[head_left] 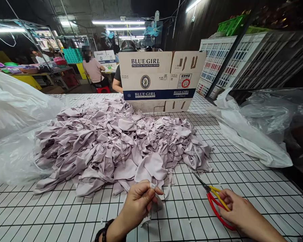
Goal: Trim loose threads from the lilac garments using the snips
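My left hand is closed in a pinch on a pale mauve garment, which has a rounded panel and a thin strap. A small whitish bit of it shows between thumb and forefinger, and part of the cloth hangs below the fist. To the right, my right hand holds scissors with one red and one yellow handle. Their pointed dark blades aim up and left, apart from the garment. Just beyond my left hand lies a large heap of similar mauve garments.
A BLUE GIRL carton panel stands upright behind the heap. Clear plastic sheeting lies at left, and a white plastic bag at right. Thread scraps dot the grid-patterned table. Stacked crates and several people are farther back.
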Demonstrator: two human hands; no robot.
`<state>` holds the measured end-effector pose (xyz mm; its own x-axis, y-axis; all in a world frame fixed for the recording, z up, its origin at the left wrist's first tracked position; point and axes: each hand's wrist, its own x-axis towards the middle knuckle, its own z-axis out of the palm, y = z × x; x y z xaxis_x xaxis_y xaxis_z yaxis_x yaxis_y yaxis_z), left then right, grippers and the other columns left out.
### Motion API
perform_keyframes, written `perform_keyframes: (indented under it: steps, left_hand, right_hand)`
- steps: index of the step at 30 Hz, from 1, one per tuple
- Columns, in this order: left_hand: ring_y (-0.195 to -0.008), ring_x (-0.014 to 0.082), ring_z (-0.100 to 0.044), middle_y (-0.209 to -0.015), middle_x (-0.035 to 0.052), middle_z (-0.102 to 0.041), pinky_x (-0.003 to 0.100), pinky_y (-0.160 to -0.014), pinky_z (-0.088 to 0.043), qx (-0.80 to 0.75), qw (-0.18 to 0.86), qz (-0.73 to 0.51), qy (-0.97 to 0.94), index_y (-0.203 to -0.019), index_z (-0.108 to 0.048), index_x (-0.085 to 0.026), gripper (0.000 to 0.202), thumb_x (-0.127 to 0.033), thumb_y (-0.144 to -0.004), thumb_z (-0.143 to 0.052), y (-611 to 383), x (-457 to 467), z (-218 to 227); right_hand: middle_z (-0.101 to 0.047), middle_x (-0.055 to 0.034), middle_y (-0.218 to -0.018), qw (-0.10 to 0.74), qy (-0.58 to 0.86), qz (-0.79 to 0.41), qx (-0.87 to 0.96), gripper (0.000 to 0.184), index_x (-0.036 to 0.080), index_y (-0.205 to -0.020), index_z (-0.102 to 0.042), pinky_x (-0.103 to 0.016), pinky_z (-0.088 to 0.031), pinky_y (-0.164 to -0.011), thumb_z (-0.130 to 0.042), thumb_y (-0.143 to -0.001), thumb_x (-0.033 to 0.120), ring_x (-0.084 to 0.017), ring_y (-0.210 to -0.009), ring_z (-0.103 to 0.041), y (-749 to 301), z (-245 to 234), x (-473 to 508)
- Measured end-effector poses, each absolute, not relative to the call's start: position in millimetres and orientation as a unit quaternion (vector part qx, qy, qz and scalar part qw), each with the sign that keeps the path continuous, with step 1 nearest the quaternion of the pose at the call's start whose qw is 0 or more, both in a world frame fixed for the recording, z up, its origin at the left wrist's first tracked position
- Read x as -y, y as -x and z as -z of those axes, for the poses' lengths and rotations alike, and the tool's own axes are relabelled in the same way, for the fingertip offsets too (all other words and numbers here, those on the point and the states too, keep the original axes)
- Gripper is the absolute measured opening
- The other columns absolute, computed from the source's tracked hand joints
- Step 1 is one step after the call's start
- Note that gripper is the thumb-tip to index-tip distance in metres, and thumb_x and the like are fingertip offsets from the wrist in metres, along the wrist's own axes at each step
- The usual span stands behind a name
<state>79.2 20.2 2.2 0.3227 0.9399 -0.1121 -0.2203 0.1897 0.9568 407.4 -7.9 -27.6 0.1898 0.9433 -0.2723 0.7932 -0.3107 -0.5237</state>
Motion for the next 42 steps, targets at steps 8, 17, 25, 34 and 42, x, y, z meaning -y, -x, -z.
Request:
perform_keyframes:
  steps: [8, 17, 25, 34, 42]
  left_hand:
    - [-0.052, 0.009, -0.044, -0.06, 0.0013, -0.053, 0.02, -0.048, -0.033, -0.399, 0.522, -0.451, -0.604, -0.075, -0.073, -0.015, 0.038, -0.044, -0.09, -0.053, -80, -21, -2]
    - [-0.058, 0.0121, -0.048, -0.059, 0.0013, -0.053, 0.022, -0.057, -0.036, -0.385, 0.458, -0.471, -0.648, -0.061, -0.064, -0.015, 0.039, -0.036, -0.092, -0.051, -75, -21, -8]
    - [-0.059, 0.0129, -0.05, -0.062, 0.0028, -0.056, 0.023, -0.057, -0.036, -0.4, 0.461, -0.455, -0.648, -0.063, -0.066, -0.016, 0.038, -0.036, -0.092, -0.052, -72, -19, -10]
    - [-0.062, 0.0127, -0.052, -0.066, 0.0034, -0.057, 0.023, -0.062, -0.04, -0.388, 0.515, -0.457, -0.612, -0.068, -0.069, -0.016, 0.032, -0.033, -0.091, -0.056, -71, -15, -3]
    - [-0.061, 0.0121, -0.054, -0.068, 0.0046, -0.06, 0.022, -0.061, -0.044, -0.376, 0.552, -0.46, -0.585, -0.071, -0.071, -0.015, 0.034, -0.036, -0.091, -0.055, -71, -13, -9]
  right_hand:
    - [-0.056, 0.0054, -0.067, 0.246, 0.653, -0.264, 0.666, 0.033, 0.026, -0.08, -0.041, -0.024, -0.046, -0.057, -0.068, -0.065, 0.037, -0.014, -0.06, -0.054, -286, -51, 23]
    - [-0.063, 0.0016, -0.079, 0.181, 0.607, -0.252, 0.732, 0.025, 0.026, -0.08, -0.04, -0.028, -0.049, -0.063, -0.062, -0.076, 0.037, -0.017, -0.069, -0.062, -267, -54, 7]
    - [-0.064, -0.0002, -0.08, 0.188, 0.591, -0.25, 0.743, 0.023, 0.025, -0.083, -0.041, -0.03, -0.049, -0.064, -0.06, -0.078, 0.035, -0.018, -0.069, -0.061, -265, -52, 6]
    - [-0.062, 0.0017, -0.073, 0.179, 0.592, -0.25, 0.745, 0.024, 0.025, -0.079, -0.039, -0.026, -0.046, -0.057, -0.061, -0.077, 0.037, -0.016, -0.063, -0.059, -263, -56, 6]
    - [-0.051, 0.0063, -0.058, 0.171, 0.591, -0.196, 0.764, 0.034, 0.025, -0.071, -0.031, -0.021, -0.034, -0.044, -0.063, -0.075, 0.037, -0.011, -0.049, -0.044, -263, -57, 7]
